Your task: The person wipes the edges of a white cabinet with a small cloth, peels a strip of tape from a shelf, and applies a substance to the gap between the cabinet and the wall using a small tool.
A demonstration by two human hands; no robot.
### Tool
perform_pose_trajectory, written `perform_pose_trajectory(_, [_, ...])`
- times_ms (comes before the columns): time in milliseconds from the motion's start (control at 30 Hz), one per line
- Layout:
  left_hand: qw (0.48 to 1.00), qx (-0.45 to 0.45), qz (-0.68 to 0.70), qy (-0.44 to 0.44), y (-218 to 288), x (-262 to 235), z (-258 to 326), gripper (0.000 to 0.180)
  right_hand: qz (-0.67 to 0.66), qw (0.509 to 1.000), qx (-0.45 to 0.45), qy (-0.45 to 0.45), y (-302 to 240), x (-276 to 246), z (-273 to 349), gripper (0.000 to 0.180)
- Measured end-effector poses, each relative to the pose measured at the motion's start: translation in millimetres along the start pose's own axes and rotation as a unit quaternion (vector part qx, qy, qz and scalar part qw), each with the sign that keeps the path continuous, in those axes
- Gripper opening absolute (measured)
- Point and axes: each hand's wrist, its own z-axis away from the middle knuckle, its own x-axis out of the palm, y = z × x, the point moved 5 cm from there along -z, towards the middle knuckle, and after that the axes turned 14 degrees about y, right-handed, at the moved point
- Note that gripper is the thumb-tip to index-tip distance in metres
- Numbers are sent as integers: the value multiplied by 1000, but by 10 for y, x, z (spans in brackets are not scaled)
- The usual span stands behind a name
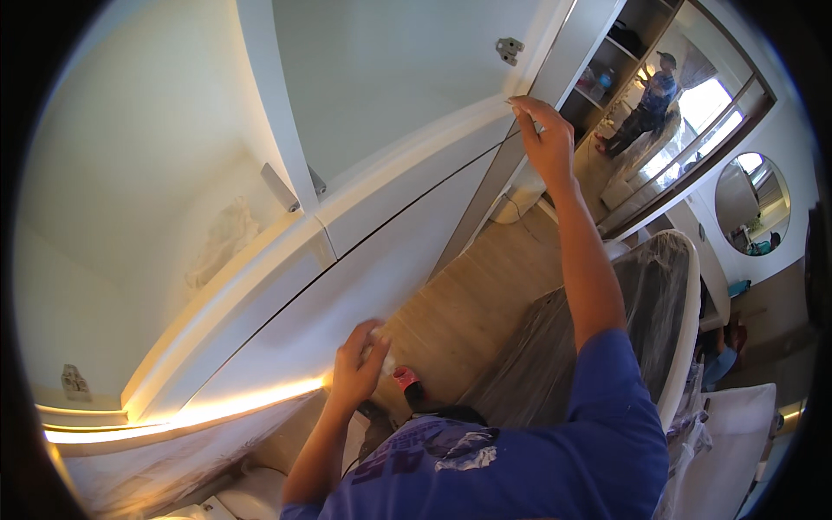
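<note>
My right hand [548, 139] reaches up to the right end of a white open-fronted cabinet [407, 156]. Its thumb and fingers are pinched together at the front edge, and whatever lies between the tips is too small to name. Lower down, my left hand [355, 368] is held in front of the cabinet's lower panel [347, 303], with fingers curled around a whitish crumpled wad [374, 347], partly hidden by them. Metal hinge parts [279, 187] sit on the cabinet's upright divider. A hinge plate [510, 50] is fixed inside at the upper right, another [75, 383] at the lower left.
A lit strip [243, 399] runs below the cabinet. Behind my right arm stands a plastic-wrapped dark piece with a pale rim [680, 321]. Wood flooring [468, 295] lies between. A mirrored panel [676, 113] shows a person; a round mirror [752, 204] hangs at right.
</note>
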Motion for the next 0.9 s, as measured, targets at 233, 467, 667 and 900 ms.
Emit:
perform_pose_trajectory(233, [981,-157,-66,90,-1426,-443,906,28,75,983,-151,-71,311,342,75,21])
perform_pose_trajectory(467, [983,-107,-87,121,-1407,-491,874,30,83,987,-92,-107,445,330,90,23])
perform_pose_trajectory(667, [975,-120,-121,145,-1376,-615,688,32,87,981,-146,-96,272,388,175,22])
perform_pose_trajectory(900, [979,-105,-99,142,-1325,-561,748,30,78,982,-115,-127,236,365,70,21])
